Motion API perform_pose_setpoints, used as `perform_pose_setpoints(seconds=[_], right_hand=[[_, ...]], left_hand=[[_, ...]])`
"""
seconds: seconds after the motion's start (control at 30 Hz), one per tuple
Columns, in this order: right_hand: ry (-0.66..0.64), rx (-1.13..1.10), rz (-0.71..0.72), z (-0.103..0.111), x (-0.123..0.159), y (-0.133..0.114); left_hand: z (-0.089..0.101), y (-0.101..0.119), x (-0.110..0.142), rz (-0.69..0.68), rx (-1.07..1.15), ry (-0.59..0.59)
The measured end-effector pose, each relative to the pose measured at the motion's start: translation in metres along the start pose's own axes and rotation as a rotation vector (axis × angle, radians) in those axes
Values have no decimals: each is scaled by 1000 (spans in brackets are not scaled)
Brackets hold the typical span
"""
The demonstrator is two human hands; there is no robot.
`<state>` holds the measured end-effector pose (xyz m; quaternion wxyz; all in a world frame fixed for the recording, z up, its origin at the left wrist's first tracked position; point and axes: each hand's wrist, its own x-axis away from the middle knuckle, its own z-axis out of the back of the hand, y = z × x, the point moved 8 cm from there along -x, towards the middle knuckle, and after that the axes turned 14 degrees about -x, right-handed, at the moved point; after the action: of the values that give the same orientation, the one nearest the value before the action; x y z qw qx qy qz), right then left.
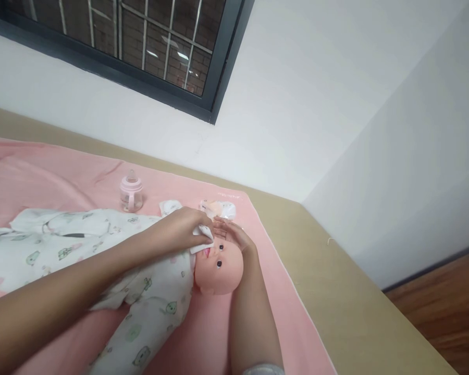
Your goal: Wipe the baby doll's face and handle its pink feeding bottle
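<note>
Now a thin white cloth [201, 240] is being pinched in the left hand's [185, 227] fingers, beside the bald pink plastic doll's [223, 268] mouth. At its head's one o'clock, the right hand [234, 233] is held cupped, fingers loosely extended; at ten o'clock, a clear, pink-topped plastic bottle [131, 196] is seen.

Counted: two hands [190, 225] [234, 235]; one doll [221, 271]; one white tissue [203, 237]; one baby bottle [132, 194]; one pink cloth [203, 333]; one window [156, 44]; small crumpled items [219, 209], number unclear.
</note>
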<state>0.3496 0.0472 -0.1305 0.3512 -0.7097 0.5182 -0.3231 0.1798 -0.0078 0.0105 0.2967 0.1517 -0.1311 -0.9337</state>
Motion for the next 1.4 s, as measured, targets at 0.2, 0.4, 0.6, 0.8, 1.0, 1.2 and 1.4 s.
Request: perform_pose_setpoints(seconds=[0.2,0.4,0.6,0.8,1.0,1.2,1.4], right_hand=[[-10,-3,-17,-2,2,0],[0,1,-19,-3,2,0],[-3,1,-15,-4,2,-1],[1,-1,-13,-2,1,0],[21,1,-16,-1,1,-1],[4,-2,-24,-1,0,1],[-12,3,-10,3,-2,2]], left_hand=[[-4,-1,8,-16,171,-192],[-5,8,8,-25,59,-202],[-3,12,8,-28,-28,-174],[-2,9,6,-44,-33,-157],[-2,1,7,-10,-54,-135],[2,3,5,-14,-102,-85],[-1,3,1,0,-138,-44]])
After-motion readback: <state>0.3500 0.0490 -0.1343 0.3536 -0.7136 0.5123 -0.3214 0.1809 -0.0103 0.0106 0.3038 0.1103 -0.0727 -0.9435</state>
